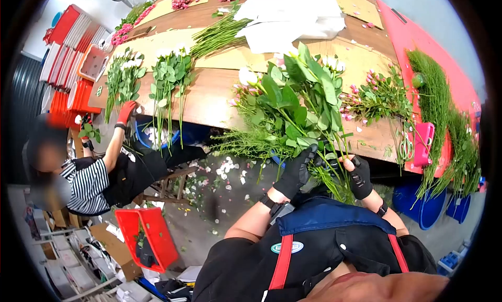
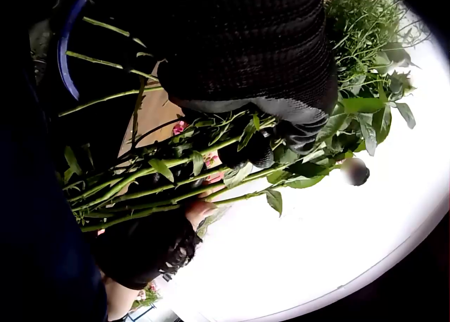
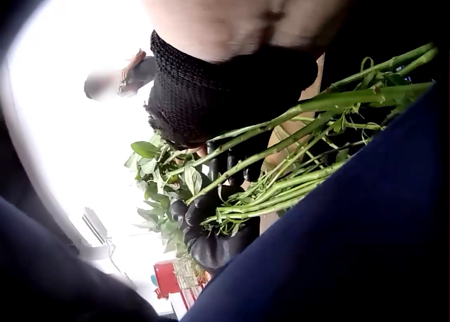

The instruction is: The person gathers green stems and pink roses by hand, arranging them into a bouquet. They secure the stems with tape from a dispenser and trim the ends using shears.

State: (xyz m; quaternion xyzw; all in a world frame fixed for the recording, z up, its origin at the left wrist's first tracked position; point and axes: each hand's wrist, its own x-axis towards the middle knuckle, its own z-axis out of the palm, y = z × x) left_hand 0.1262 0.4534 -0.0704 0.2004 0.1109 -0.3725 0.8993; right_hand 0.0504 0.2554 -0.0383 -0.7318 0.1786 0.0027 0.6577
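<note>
At left, curled the gloved left hand (image 1: 295, 171) round the stems (image 3: 302, 188) of a leafy bouquet (image 1: 293, 106). Between the hands, lay with white roses (image 1: 247, 76) far and slightly left of the fingers, over the near edge of the wooden table (image 1: 217, 101), and with stems near, slanting right toward the navy apron (image 1: 334, 216); sat deeper in the left hand, nearer to its grip. At right, rested narrow-set bare tips of the right hand (image 1: 361, 177) against a stem; could not tell whether pinched or merely touched. Hid most left fingertips in shadow and foliage; cut off the stem ends in both wrist views.
</note>
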